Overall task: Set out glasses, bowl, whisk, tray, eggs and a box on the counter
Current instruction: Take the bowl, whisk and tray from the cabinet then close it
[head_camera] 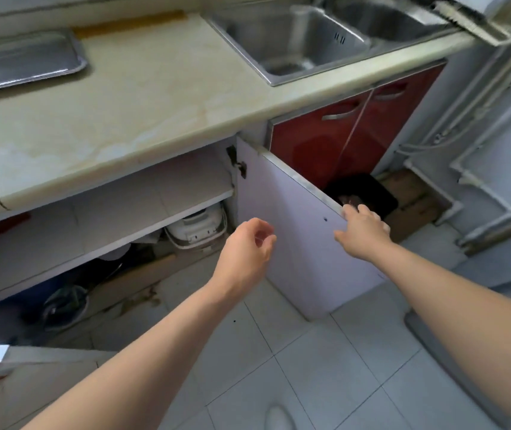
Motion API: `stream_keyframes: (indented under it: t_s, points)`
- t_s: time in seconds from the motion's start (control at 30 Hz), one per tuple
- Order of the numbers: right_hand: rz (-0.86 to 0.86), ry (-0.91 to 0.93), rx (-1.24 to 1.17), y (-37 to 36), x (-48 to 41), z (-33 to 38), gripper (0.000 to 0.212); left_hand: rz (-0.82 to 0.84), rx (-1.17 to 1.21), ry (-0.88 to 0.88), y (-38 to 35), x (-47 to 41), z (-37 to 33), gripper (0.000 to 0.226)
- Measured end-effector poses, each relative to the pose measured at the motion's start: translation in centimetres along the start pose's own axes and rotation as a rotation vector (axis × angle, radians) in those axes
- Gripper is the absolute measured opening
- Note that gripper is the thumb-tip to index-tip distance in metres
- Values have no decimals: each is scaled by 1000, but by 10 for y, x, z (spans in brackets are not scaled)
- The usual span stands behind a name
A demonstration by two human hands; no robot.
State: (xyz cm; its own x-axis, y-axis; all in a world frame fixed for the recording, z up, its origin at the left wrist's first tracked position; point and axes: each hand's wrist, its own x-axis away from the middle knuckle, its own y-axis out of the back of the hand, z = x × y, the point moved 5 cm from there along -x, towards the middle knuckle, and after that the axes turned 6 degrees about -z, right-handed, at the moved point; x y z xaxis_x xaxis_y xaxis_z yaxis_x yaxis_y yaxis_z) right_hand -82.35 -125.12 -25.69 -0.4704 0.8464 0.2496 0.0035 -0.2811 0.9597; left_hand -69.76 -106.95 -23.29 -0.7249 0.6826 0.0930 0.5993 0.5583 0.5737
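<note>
A steel tray (24, 62) lies on the beige counter (142, 103) at the far left. Below the counter a white cabinet door (297, 237) stands swung open. My right hand (361, 229) grips the door's top outer edge. My left hand (249, 243) hovers in front of the door's inner face with fingers loosely curled and nothing in it. Glasses, bowl, whisk, eggs and box are not in view.
A double steel sink (303, 38) is set in the counter at the right. Inside the open cabinet a bare shelf (142, 200) sits over a white rice cooker (198, 228) and a dark lidded pan (64, 305). Red cabinet doors (350, 131) and a black bin (365, 193) lie behind the open door.
</note>
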Motion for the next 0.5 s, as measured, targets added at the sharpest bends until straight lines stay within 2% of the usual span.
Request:
stream_keyframes:
  t_s: [0.13,0.23,0.33,0.5]
  points:
    - [33,1,-69,-5,-6,-11,30,43,-6,-21,-22,-5,-15,19]
    - [21,-4,-79,-3,-4,-14,6,88,7,-18,-38,-3,-19,20]
    - [61,-29,-88,-3,1,-11,15,158,1,-10,-54,7,-22,23]
    - [153,45,-145,-9,14,10,30,251,-55,31,-63,28,-11,20]
